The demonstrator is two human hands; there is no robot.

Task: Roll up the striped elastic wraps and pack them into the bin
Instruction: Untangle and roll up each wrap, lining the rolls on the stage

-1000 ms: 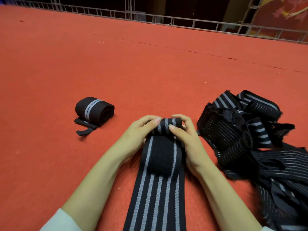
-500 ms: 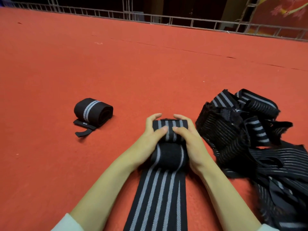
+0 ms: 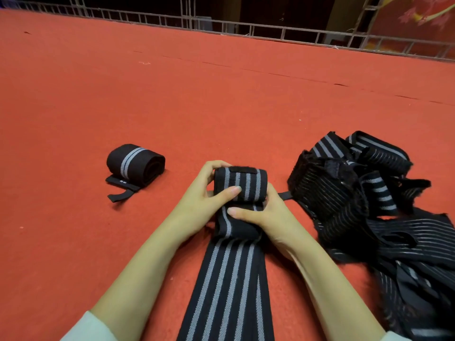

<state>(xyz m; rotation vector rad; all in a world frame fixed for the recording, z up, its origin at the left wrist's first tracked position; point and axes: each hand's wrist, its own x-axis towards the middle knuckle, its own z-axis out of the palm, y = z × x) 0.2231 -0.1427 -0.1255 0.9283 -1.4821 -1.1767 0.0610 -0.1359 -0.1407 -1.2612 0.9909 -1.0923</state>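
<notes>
A black wrap with grey stripes (image 3: 231,286) runs from the bottom edge up to a small roll (image 3: 242,184) at its far end. My left hand (image 3: 204,195) grips the roll's left side, thumb across its front. My right hand (image 3: 266,215) holds the right side, its thumb pressing the wrap just below the roll. A finished rolled wrap (image 3: 134,164) lies on the red carpet to the left, its strap tail loose. No bin is in view.
A tangled heap of unrolled striped wraps (image 3: 364,207) lies at the right, close to my right forearm. The red carpet (image 3: 221,94) stretches far ahead to a metal railing (image 3: 246,28) at the back.
The roll has grown thicker and turned toward me. My hands shifted from fingertips on top to gripping the roll's sides, and the velcro patch has been rolled in.
</notes>
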